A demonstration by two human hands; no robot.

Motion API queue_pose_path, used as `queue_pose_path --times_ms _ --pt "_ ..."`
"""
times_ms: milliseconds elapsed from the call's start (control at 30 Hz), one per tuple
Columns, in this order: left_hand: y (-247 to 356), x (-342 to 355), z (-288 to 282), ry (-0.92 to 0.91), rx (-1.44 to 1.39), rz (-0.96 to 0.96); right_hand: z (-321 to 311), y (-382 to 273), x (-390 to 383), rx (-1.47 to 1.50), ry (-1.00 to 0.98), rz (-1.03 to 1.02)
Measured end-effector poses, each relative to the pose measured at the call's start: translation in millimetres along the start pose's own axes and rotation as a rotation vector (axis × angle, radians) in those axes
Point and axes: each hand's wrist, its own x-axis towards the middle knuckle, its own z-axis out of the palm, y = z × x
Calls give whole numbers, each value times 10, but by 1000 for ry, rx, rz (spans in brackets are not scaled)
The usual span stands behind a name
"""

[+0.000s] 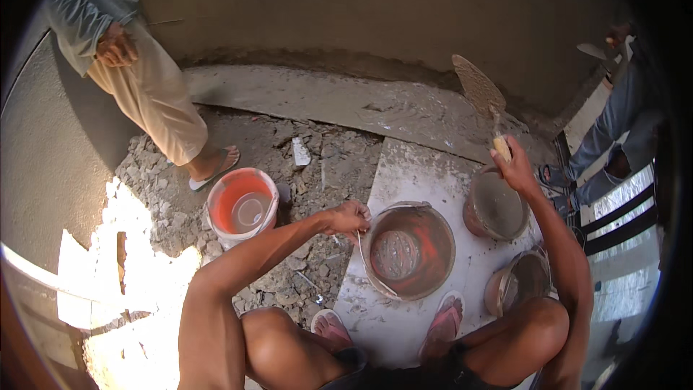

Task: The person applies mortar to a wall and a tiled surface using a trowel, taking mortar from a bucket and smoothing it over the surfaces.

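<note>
My right hand (515,165) grips the pale handle of a trowel (479,85), its pointed blade raised toward the wall and smeared with mortar. With closed fingers my left hand (348,217) pinches the left rim or wire handle of a mortar-stained bucket (444,245); which of the two is hard to make out. Grey mortar coats the inside of this bucket, with orange showing through and a thin layer at the bottom. Beyond it, just below my right hand, stands a second bucket (498,206) holding grey, wet-looking material.
An orange bucket (245,202) stands on rubble (303,166) at left. A tilted bucket (523,282) sits near my right knee. A mortar-smeared board (325,101) runs along the wall. One person (144,79) stands at far left, another (613,123) at far right.
</note>
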Motion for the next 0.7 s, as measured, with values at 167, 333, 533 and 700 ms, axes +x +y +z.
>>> queue_pose_path --times_ms 167,333,533,700 --pt "592 138 114 -51 144 59 -613 21 -422 -347 37 -84" --pt "1013 54 162 -7 307 20 -918 38 -1086 -322 88 109" --pt "643 265 158 -144 84 33 -1212 -151 -1637 -352 93 325" --pt "197 386 551 -229 -69 -10 -1432 -320 -1688 -411 66 479"
